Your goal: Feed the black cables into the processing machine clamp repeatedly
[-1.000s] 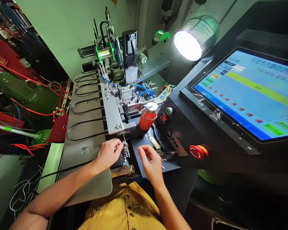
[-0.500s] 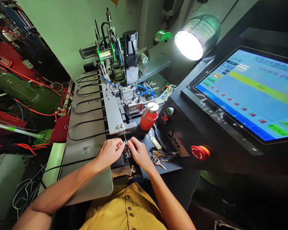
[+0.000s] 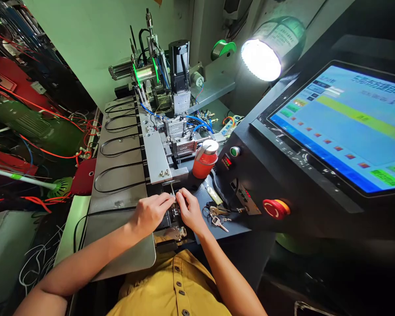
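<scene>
My left hand (image 3: pixel 153 211) is closed in a pinch at the front of the machine, its fingertips almost touching those of my right hand. A black cable (image 3: pixel 113 211) runs across the metal plate into my left hand; its end is hidden by the fingers. My right hand (image 3: pixel 188 210) is also pinched shut, and whatever lies between its fingertips is too small to make out. Both hands are over a small dark fixture (image 3: pixel 174 212), just in front of a flat metal bar (image 3: pixel 156 160) with screws at its near end.
Several looped black cables (image 3: pixel 118 147) lie along the metal plate (image 3: pixel 102 243) at left. A red container (image 3: pixel 203 164) and keys (image 3: pixel 220 223) sit right of my hands. Further right are a red emergency stop button (image 3: pixel 276 209), a touchscreen (image 3: pixel 345 131) and a lit lamp (image 3: pixel 261 59).
My left hand has stretched its fingers slightly right, closer to my right fingertips. The black cable has shifted with it across the plate. My right hand stays nearly in place.
</scene>
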Action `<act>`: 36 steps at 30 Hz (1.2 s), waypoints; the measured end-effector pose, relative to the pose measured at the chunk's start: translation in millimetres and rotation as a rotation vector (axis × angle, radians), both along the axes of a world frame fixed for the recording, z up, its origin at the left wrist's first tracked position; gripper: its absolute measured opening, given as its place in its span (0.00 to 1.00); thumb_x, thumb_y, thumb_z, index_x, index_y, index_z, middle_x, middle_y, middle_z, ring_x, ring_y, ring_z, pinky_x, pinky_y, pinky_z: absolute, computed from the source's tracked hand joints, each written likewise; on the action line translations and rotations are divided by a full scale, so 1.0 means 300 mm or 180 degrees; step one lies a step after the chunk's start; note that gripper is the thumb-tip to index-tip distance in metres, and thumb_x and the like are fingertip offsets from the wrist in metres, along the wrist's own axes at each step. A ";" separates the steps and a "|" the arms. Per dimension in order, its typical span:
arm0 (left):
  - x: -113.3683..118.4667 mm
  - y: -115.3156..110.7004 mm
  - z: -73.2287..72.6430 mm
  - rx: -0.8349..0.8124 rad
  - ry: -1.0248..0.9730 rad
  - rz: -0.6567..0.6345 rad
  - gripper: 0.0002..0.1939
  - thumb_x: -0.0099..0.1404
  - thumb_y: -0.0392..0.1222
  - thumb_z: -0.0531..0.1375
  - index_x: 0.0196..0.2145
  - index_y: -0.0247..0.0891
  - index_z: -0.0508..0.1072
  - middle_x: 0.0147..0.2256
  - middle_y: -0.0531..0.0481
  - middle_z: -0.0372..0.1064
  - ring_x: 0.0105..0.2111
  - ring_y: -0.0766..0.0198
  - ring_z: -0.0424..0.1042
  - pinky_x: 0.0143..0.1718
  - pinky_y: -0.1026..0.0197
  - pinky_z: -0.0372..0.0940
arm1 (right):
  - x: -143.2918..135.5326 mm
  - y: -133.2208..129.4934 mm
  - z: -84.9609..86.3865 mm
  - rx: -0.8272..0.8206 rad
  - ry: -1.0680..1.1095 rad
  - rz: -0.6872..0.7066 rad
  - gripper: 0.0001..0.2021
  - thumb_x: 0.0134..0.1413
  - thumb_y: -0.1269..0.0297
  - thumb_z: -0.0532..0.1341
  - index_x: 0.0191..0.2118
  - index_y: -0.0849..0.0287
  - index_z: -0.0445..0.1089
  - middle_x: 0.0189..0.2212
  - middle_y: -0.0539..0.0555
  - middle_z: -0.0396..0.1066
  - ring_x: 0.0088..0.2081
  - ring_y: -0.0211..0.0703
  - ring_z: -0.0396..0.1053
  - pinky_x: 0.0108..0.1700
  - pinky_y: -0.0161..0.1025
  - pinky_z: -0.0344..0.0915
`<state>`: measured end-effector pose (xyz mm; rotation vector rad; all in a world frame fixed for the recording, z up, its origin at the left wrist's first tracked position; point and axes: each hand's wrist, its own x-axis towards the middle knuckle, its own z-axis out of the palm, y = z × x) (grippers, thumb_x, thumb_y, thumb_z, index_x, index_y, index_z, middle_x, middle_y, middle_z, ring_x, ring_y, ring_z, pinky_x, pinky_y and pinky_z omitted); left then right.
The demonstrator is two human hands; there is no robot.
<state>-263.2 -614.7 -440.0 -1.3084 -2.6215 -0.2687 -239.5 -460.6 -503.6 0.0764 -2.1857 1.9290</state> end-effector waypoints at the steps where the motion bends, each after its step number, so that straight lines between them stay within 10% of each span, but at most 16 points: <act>1: -0.003 0.002 0.004 -0.0120 0.0085 -0.0161 0.17 0.71 0.32 0.47 0.45 0.35 0.74 0.38 0.46 0.75 0.28 0.66 0.70 0.30 0.65 0.64 | 0.000 -0.002 -0.004 -0.0001 -0.0016 -0.0003 0.15 0.66 0.59 0.49 0.27 0.56 0.54 0.22 0.45 0.52 0.26 0.35 0.51 0.28 0.33 0.52; 6: -0.015 -0.001 0.032 -0.0310 -0.0174 -0.0294 0.17 0.70 0.31 0.47 0.48 0.35 0.72 0.40 0.44 0.74 0.31 0.64 0.71 0.30 0.64 0.66 | 0.009 0.015 -0.011 0.0090 -0.0092 -0.0118 0.16 0.67 0.58 0.47 0.27 0.56 0.54 0.22 0.45 0.52 0.25 0.36 0.53 0.28 0.33 0.53; 17: -0.015 -0.034 0.019 -0.0290 -0.0566 0.0546 0.12 0.71 0.39 0.51 0.39 0.39 0.74 0.35 0.50 0.68 0.31 0.65 0.71 0.32 0.65 0.64 | 0.059 0.046 0.045 0.2422 0.0761 -0.0161 0.14 0.57 0.78 0.49 0.42 0.61 0.68 0.33 0.58 0.70 0.35 0.47 0.63 0.36 0.41 0.62; 22: -0.011 -0.026 0.024 -0.0304 -0.0526 0.0557 0.13 0.71 0.39 0.50 0.37 0.38 0.74 0.33 0.50 0.67 0.30 0.66 0.70 0.32 0.66 0.64 | 0.056 0.067 0.053 0.2335 0.0966 -0.0376 0.14 0.58 0.77 0.48 0.43 0.61 0.69 0.31 0.57 0.70 0.34 0.46 0.67 0.35 0.40 0.64; 31: -0.013 -0.033 0.026 -0.0317 -0.0619 0.0519 0.11 0.70 0.36 0.50 0.38 0.38 0.73 0.34 0.50 0.67 0.30 0.66 0.70 0.32 0.65 0.64 | 0.235 0.153 0.185 0.1583 0.0926 -0.2379 0.09 0.63 0.66 0.55 0.45 0.57 0.71 0.27 0.53 0.72 0.24 0.38 0.69 0.25 0.34 0.64; 36: -0.004 -0.016 0.018 -0.0308 -0.0672 0.0582 0.11 0.70 0.37 0.50 0.39 0.40 0.73 0.35 0.50 0.68 0.31 0.64 0.71 0.33 0.64 0.65 | 0.283 0.124 0.214 0.1121 0.0791 -0.2387 0.08 0.62 0.64 0.58 0.43 0.56 0.73 0.26 0.53 0.72 0.20 0.36 0.67 0.17 0.32 0.59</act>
